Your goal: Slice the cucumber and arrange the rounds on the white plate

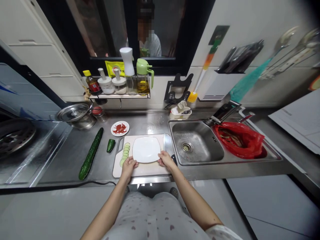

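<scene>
A white plate [146,149] with rounded corners is over the cutting board [147,171], gripped at its two near corners. My left hand [128,166] pinches its near left corner, and my right hand [166,159] pinches the near right one. Left of the plate, a row of cucumber slices [125,154] lies on the board. A kitchen knife [168,145] rests along the board's right side, its dark handle partly behind my right hand. Whether the plate touches the board, I cannot tell.
A whole cucumber [91,154] and a cut cucumber piece [110,145] lie left of the board. Behind them is a small plate [120,128] of chopped red pieces. The sink [197,160] is on the right, with a red plastic bag [240,140] beyond. A steel pot [79,116] stands back left.
</scene>
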{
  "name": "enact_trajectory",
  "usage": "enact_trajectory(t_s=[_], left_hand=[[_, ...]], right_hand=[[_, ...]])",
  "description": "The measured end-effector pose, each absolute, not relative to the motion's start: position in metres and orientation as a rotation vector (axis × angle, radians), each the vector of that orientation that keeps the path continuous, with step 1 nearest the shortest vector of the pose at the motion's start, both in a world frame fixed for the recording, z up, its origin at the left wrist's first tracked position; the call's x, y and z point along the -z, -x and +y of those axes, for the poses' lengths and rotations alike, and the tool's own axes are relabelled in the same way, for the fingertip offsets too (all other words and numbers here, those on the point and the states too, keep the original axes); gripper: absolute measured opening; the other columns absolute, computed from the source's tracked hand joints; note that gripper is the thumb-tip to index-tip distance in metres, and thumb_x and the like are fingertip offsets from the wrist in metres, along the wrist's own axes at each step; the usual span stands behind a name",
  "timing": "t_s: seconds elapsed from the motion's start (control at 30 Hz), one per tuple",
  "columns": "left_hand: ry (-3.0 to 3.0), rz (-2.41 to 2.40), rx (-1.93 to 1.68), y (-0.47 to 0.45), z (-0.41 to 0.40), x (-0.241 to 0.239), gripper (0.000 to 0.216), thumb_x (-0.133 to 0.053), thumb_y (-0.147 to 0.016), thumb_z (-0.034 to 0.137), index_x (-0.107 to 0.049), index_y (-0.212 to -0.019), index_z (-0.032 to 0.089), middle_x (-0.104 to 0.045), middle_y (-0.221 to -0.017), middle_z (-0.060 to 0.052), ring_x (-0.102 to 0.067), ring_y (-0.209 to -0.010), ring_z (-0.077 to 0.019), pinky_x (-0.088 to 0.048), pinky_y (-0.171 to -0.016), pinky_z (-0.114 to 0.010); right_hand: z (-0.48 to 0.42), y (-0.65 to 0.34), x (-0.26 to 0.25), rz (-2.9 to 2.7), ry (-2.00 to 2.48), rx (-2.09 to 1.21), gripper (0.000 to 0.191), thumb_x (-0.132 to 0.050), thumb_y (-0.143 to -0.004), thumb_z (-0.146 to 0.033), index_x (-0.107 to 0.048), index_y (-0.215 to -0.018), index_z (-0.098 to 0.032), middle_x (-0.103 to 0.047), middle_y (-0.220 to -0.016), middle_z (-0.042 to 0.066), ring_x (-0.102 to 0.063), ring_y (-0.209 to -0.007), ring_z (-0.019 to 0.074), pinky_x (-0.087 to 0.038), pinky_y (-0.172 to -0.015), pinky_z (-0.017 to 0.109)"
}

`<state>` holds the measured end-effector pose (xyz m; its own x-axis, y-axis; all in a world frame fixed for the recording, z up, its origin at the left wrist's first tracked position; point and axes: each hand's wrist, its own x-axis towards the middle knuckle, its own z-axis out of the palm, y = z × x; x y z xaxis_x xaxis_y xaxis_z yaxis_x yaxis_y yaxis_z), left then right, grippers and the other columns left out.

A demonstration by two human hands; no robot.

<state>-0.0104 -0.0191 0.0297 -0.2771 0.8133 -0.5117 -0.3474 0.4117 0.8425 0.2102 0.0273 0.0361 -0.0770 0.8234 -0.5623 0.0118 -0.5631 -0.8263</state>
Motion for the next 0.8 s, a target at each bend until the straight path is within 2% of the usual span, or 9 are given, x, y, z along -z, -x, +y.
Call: enact_trajectory(t_s=[0.3,0.43,0.8], left_hand=[[-0.396,1.449,-1.181,0.007,-0.020,-0.028,0.029,-0.068,-0.071,0.007,-0.052,-0.094,0.013,-0.062,-0.063,0.001,-0.063,-0.056,-0.0078,-0.054,-0.060,-0.018],[-0.393,1.443,-1.183,0.007,-0.023,-0.027,0.029,-0.068,-0.071,0.005,-0.052,-0.095,0.012,-0.062,-0.063,0.001,-0.063,-0.055,-0.0077,-0.054,-0.059,-0.018],[-0.388,1.446,-1.182,0.008,-0.025,-0.019,0.030,-0.067,-0.072,0.004,-0.052,-0.097,0.012,-0.061,-0.061,0.002,-0.062,-0.054,-0.0071,-0.053,-0.059,-0.018]], right_hand=[[0.027,-0.208,-0.028,-0.925,1.694,-1.671,0.018,-0.050,-0.083,-0.025,-0.036,-0.073,-0.022,-0.052,-0.044,-0.007,-0.045,-0.032,0.0054,-0.022,-0.034,0.010],[0.025,-0.208,-0.025,-0.971,1.716,-1.647,0.021,-0.051,-0.083,-0.027,-0.034,-0.072,-0.022,-0.049,-0.040,-0.008,-0.044,-0.031,0.0067,-0.019,-0.033,0.011],[0.025,-0.204,-0.018,-1.083,1.859,-1.518,0.014,-0.050,-0.078,-0.021,-0.037,-0.071,-0.022,-0.049,-0.037,-0.007,-0.048,-0.031,0.0088,-0.020,-0.032,0.013]])
